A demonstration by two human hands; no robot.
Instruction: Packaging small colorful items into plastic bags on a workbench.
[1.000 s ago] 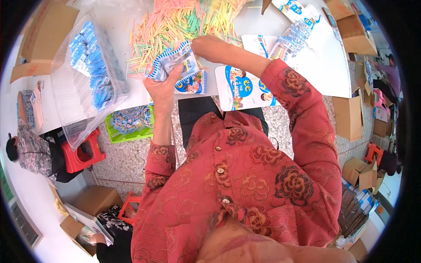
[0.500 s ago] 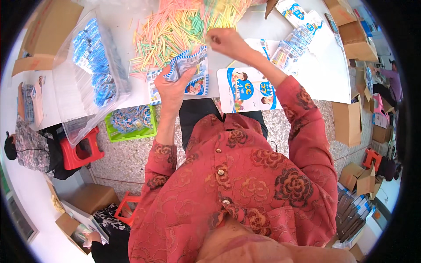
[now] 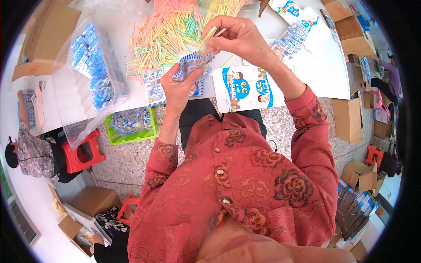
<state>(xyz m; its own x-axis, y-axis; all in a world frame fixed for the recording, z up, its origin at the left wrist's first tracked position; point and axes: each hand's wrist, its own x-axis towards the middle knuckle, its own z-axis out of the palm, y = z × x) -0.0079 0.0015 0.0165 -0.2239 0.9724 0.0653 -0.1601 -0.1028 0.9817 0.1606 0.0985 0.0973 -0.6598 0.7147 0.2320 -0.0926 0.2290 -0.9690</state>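
My left hand (image 3: 176, 91) is closed on a small blue-and-white plastic packet (image 3: 193, 65), its striped mouth facing up and away from me. Just above that mouth, my right hand (image 3: 247, 43) pinches a few thin pastel sticks (image 3: 208, 36), yellow-green and pink, which slant down toward the packet. Beyond both hands lies a loose heap of pink, yellow and green sticks (image 3: 160, 37). More flat packets (image 3: 154, 91) rest under my left hand at the table's near edge. A white printed sheet (image 3: 230, 103) with blue circles and cartoon children lies below my right wrist.
A clear plastic bin (image 3: 118, 94) of filled packets stands at the left, and a green basket (image 3: 131, 139) of packets sits below it. A row of packets (image 3: 291, 39) lies at the table's right. Cardboard boxes (image 3: 348, 118), red stools (image 3: 85, 153) and other people surround the table.
My right hand has come from the heap toward the packet, turning so the sticks in its fingers show. My left hand has shifted slightly right with the packet.
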